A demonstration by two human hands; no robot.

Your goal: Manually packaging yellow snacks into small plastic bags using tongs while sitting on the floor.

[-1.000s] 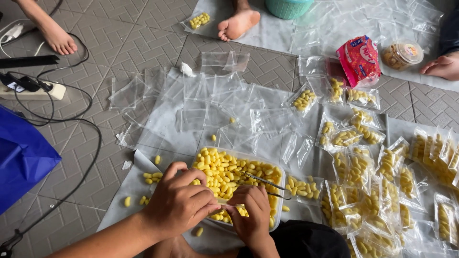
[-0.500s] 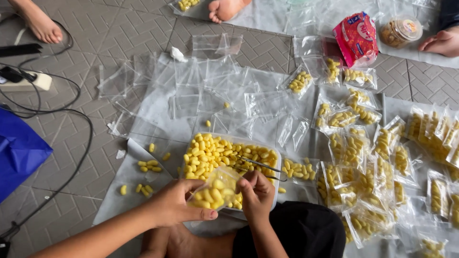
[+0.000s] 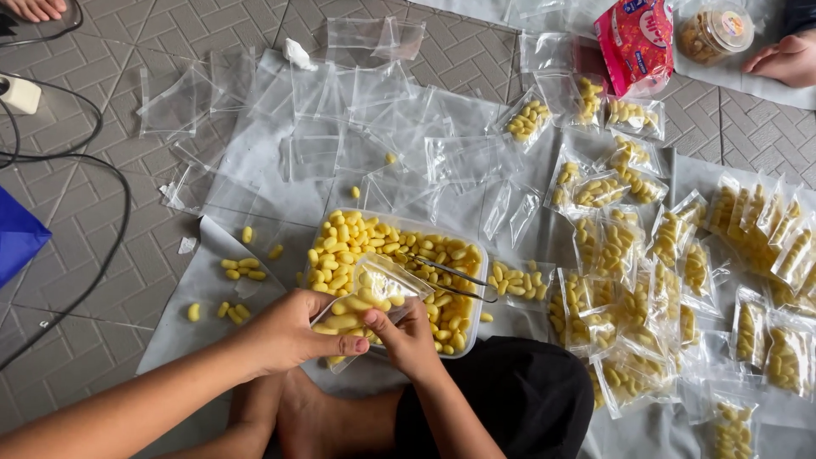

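Head view showed left hand (image 3: 289, 336) and right hand (image 3: 408, 340) in pinching grips on a limp, slippery clear bag of yellow cocoons (image 3: 365, 297), likeliest best held by its rim.

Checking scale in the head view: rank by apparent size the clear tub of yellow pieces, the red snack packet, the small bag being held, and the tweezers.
Clear tub; red packet; held bag and tweezers look alike, unranked.

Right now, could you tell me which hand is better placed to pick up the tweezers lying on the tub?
Probably the right hand: it sits nearest the tweezers on the tub, pinching only the small bag's edge. The left hand supports that bag from below.
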